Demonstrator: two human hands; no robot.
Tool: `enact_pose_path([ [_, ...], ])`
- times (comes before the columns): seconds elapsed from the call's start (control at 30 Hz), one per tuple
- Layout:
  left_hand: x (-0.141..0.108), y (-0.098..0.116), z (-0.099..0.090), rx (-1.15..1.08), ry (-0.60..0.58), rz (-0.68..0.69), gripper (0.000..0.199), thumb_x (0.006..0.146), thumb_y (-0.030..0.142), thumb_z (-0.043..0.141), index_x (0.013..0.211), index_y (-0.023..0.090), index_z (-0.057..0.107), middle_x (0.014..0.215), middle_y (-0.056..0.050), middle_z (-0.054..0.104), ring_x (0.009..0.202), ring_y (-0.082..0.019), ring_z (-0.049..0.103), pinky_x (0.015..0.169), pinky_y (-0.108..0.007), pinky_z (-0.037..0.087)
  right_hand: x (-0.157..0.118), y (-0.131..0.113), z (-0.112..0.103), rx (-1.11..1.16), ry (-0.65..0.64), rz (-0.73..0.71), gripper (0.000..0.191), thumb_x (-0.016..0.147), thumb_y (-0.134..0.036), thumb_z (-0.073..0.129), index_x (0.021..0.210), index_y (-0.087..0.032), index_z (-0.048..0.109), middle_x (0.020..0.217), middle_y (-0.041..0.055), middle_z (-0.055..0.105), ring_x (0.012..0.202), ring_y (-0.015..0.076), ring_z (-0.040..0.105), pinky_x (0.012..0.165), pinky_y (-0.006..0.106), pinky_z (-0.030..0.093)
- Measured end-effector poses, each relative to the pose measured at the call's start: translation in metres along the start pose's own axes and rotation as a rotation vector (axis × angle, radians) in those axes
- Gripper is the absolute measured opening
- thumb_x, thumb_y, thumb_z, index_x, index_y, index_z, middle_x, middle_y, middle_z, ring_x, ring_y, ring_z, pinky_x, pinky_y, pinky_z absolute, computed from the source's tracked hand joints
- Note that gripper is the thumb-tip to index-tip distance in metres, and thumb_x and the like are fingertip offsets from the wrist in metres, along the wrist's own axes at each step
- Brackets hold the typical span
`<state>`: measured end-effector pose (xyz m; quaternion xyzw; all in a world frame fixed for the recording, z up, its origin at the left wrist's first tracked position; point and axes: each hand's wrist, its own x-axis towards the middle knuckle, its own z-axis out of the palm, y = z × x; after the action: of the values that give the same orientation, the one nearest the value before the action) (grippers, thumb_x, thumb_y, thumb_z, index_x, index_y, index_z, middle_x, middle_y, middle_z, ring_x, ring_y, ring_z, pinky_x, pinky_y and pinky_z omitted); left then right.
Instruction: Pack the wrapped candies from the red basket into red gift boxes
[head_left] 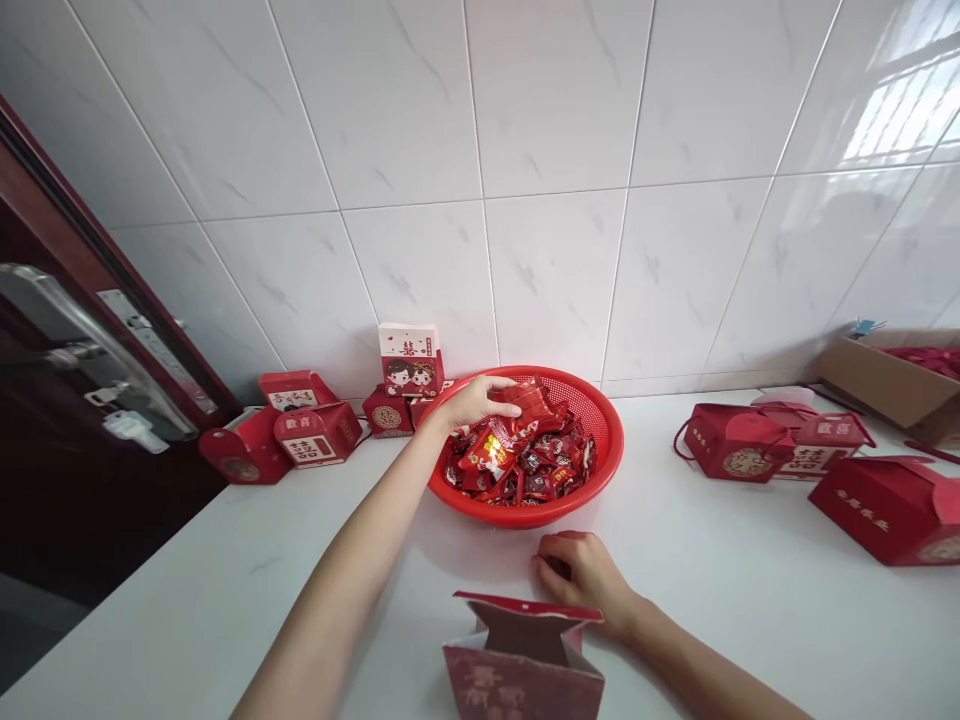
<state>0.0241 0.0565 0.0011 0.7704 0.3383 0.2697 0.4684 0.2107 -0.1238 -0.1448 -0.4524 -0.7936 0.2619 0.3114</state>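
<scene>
The fingers [501,382] of the left hand [474,402] are gripping a red packet [529,402] over the heap of wrapped pieces [551,475], probably pinching because its shiny wrapper is looking slippery. The red basket [611,450] is sitting near the back edge of the white table [652,520], its raised rim keeping the heap from spreading. The right hand [592,575] is resting on the table in front of the basket, its fingers curling loosely; I cannot tell whether they are holding anything. Nearer the person, an open box [525,685] is standing with its mouth facing upward, the parted flaps giving access to the inside. Red boxes [330,425] are crowding the back left corner, and other boxes [735,430] are standing towards the right, near a cardboard carton [866,385] by the back edge; this spacing is apparently leaving the hands room around the basket.
</scene>
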Motion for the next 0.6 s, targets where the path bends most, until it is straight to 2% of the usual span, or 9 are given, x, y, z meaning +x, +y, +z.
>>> enact_pose_path([
  [0.13,-0.016,0.0,0.004,0.12,0.213,0.099,0.045,0.064,0.039,0.086,0.104,0.019,0.078,0.115,-0.008,0.077,0.115,-0.031,0.068,0.106,-0.047,0.05,0.001,0.001,0.0,0.006,0.003,0.011,0.024,0.085,-0.024,0.045,0.064,-0.022,0.035,0.058,-0.0031,0.039,0.055,0.0121,0.029,0.056,0.027,0.024],
  [0.17,-0.021,-0.001,0.006,0.157,0.236,0.127,0.041,0.065,0.036,0.085,0.102,0.02,0.078,0.114,-0.008,0.077,0.114,-0.031,0.068,0.107,-0.046,0.05,0.001,0.001,0.0,0.008,0.002,0.015,0.024,0.085,-0.024,0.045,0.064,-0.022,0.035,0.058,-0.0033,0.038,0.055,0.0121,0.028,0.056,0.027,0.024],
  [0.33,-0.044,-0.004,0.019,0.229,0.177,0.304,0.017,0.077,0.027,0.072,0.091,0.024,0.082,0.109,-0.006,0.076,0.104,-0.024,0.071,0.097,-0.039,0.056,0.001,0.001,0.001,0.018,0.0,0.016,0.023,0.084,-0.024,0.045,0.064,-0.022,0.035,0.058,-0.003,0.039,0.055,0.0119,0.029,0.057,0.027,0.024],
  [0.43,-0.052,-0.004,0.027,0.274,0.178,0.385,0.026,0.08,0.013,0.062,0.089,0.025,0.083,0.109,-0.005,0.076,0.103,-0.021,0.071,0.095,-0.035,0.057,0.002,0.001,0.0,0.021,0.002,0.014,0.022,0.084,-0.023,0.045,0.063,-0.021,0.036,0.058,-0.0027,0.041,0.055,0.0118,0.031,0.056,0.027,0.025],
  [0.6,-0.06,0.0,0.033,0.296,0.182,0.461,0.042,0.073,0.0,0.05,0.082,0.025,0.083,0.113,-0.004,0.076,0.108,-0.021,0.071,0.097,-0.034,0.057,0.001,0.001,-0.001,0.043,0.025,-0.009,0.023,0.084,-0.022,0.046,0.063,-0.021,0.038,0.057,-0.003,0.042,0.053,0.0111,0.033,0.055,0.026,0.027],
])
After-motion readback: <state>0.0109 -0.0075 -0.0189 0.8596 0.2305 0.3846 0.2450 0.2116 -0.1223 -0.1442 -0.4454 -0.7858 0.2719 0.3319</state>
